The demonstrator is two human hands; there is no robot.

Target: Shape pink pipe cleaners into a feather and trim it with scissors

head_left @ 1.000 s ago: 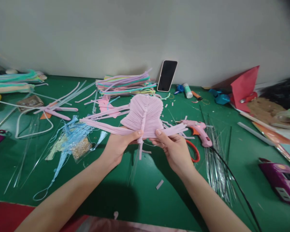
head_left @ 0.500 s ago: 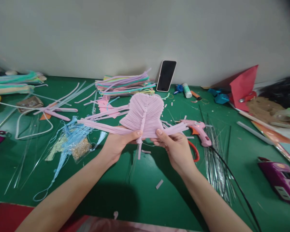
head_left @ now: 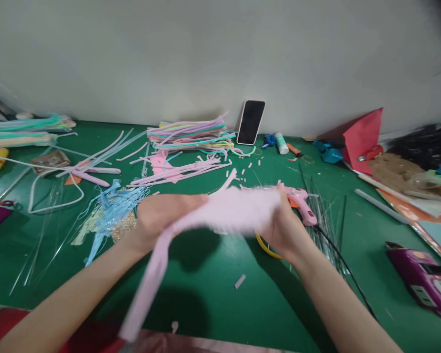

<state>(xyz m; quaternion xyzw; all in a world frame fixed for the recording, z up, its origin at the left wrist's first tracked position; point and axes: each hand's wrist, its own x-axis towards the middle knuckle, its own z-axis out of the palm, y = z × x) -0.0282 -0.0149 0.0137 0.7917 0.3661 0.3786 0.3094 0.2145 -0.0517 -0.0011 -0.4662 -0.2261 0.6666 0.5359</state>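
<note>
Both hands hold a pink pipe-cleaner piece (head_left: pixel 238 211) above the green table (head_left: pixel 213 274); it is smeared by motion. My left hand (head_left: pixel 158 218) grips its left side, fingers closed round it. My right hand (head_left: pixel 284 230) grips its right side. A long pink tail of loose stems (head_left: pixel 150 284) swings down toward me from the left hand. A pink glue gun (head_left: pixel 299 203) lies just behind my right hand, its black cord trailing to the right.
A stack of coloured pipe cleaners (head_left: pixel 191 135) and a phone (head_left: pixel 250 122) leaning on the wall stand at the back. Blue tassels (head_left: pixel 108 208) lie left, thin wires (head_left: pixel 325 215) right. A purple device (head_left: pixel 421 279) sits at the right, red paper (head_left: pixel 363 137) beyond it.
The pink piece, held upright and spread like a fan before, has been turned flat and lowered in a quick motion; its long stems now hang toward me. Both hands kept their hold.
</note>
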